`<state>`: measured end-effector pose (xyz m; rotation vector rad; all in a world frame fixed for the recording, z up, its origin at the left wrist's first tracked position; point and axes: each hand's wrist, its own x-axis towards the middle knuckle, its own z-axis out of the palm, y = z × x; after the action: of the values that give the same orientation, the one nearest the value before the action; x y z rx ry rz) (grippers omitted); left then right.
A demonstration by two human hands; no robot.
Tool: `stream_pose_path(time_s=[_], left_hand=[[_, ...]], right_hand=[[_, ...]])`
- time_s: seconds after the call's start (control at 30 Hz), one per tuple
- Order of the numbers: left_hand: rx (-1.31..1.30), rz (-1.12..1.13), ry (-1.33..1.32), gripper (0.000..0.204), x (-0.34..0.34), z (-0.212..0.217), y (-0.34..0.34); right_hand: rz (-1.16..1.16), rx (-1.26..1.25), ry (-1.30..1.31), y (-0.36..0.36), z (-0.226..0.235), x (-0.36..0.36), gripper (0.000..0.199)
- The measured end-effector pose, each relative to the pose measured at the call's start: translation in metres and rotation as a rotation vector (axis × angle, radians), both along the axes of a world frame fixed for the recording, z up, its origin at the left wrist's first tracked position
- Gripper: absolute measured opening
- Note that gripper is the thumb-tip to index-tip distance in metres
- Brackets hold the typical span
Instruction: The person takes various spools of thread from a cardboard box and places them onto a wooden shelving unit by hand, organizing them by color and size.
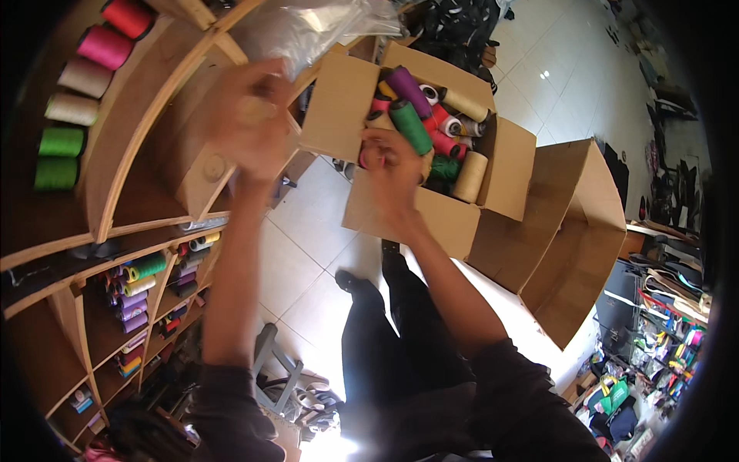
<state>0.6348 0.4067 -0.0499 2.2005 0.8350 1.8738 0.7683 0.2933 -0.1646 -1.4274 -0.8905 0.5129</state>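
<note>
Left hand (250,123) raised at the edge of the wooden shelf (146,115), blurred; fingers curled around a small pale spool (255,109), apparently gripped, though blur keeps the hold from being certain. Clear plastic bag (308,31) just above and behind that hand, lying over the shelf's upper edge.

Right hand (392,165) reaching into the open cardboard box (400,212), fingers closed about a pink-red spool (375,158) at the box's near left corner. Box filled with thread cones lying jumbled: green cone (410,127) just above the right hand, purple cone (408,90) beyond it, cream cone (470,177) upright at the right wall, red ones between. Left flap (339,104) of the box folded outward, close beside the left hand.

Second, larger cardboard box (577,239) to the right, touching the first, interior bare as far as seen.

Shelf at left carrying rows of spools: red, pink, beige and green ones along the top tier (73,108), mixed smaller spools (142,281) in lower compartments. White tiled floor (308,254) beneath; own dark-trousered legs (392,346) below the arms.
</note>
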Motion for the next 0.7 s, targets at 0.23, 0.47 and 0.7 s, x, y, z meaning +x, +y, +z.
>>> stream_pose_path(time_s=[0.23,0.47,0.7], left_hand=[[-0.732,-0.223,0.299,0.028,0.102,-0.115,-0.042],[-0.627,-0.119,0.664,0.053,0.134,-0.134,-0.045],[-0.656,-0.083,0.699,0.056,0.124,-0.138,-0.043]], right_hand=[[-0.296,-0.267,-0.244,-0.002,-0.016,0.146,0.022],[0.055,-0.349,-0.142,0.027,-0.020,0.153,0.032],[0.111,-0.347,-0.290,-0.023,-0.035,0.128,0.029]])
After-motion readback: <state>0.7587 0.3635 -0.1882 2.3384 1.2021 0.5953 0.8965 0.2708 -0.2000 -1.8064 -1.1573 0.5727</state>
